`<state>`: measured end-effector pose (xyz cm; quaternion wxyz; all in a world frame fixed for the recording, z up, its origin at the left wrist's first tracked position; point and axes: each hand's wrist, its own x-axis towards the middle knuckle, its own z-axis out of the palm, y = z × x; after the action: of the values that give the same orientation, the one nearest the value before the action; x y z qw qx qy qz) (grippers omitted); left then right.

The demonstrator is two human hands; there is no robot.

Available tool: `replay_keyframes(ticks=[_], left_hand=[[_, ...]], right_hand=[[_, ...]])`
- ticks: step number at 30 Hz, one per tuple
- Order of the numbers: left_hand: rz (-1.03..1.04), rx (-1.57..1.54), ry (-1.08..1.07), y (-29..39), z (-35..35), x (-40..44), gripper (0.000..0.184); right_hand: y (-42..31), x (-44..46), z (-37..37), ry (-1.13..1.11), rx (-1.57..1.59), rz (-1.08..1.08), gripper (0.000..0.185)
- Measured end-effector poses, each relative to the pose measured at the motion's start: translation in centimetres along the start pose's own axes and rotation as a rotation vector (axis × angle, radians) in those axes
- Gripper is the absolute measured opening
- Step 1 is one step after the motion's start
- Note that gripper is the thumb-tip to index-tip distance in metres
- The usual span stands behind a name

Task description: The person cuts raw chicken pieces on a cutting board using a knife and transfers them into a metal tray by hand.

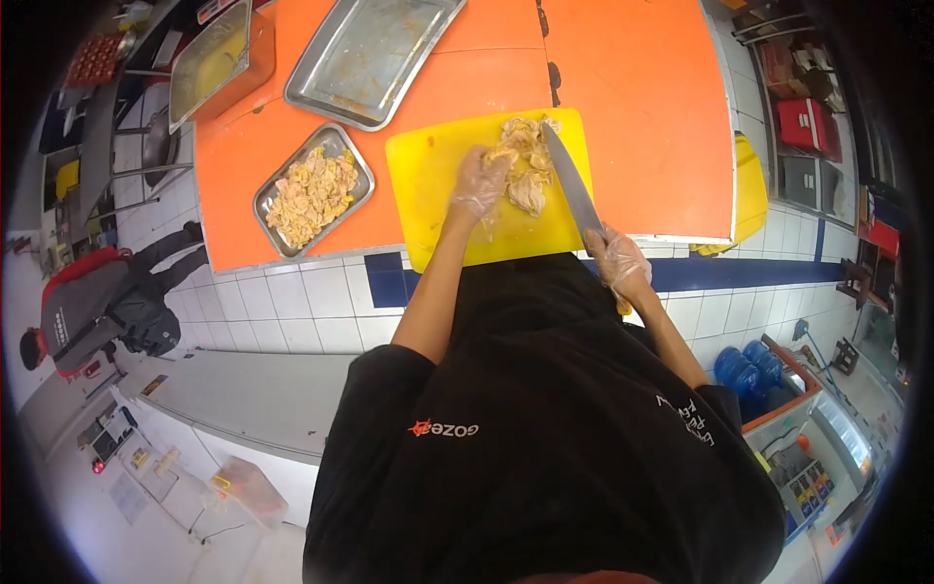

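Pieces of cooked-looking meat (527, 192) lie on a yellow cutting board (423, 185) at the orange table's front edge. My left hand (482, 182), in a clear plastic glove, has its fingers bent onto the meat's left side, gripping a piece. My right hand (620, 261), gloved too, is wrapped round the handle of a large knife (572, 183). The blade points away from me along the meat's right side, its tip near the board's far edge. Left of the board, a small metal tray (362, 193) holds chopped meat (309, 199).
A large, nearly bare metal tray (375, 60) lies on the orange table (642, 127) beyond the board. At the far left is a deep metal container (255, 60) with yellowish contents. Another person (107, 307) stands at the left, away from the table.
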<state>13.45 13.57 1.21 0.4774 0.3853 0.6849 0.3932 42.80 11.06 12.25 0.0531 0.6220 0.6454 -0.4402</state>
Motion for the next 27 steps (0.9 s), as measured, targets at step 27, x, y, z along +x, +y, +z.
replay_keyframes(ticks=[27], left_hand=[[-0.22, -0.648, 0.589, -5.1, -4.9, -3.3, 0.033]], right_hand=[[-6.1, 0.6, 1.7, -0.121, -0.498, -0.053, 0.037]])
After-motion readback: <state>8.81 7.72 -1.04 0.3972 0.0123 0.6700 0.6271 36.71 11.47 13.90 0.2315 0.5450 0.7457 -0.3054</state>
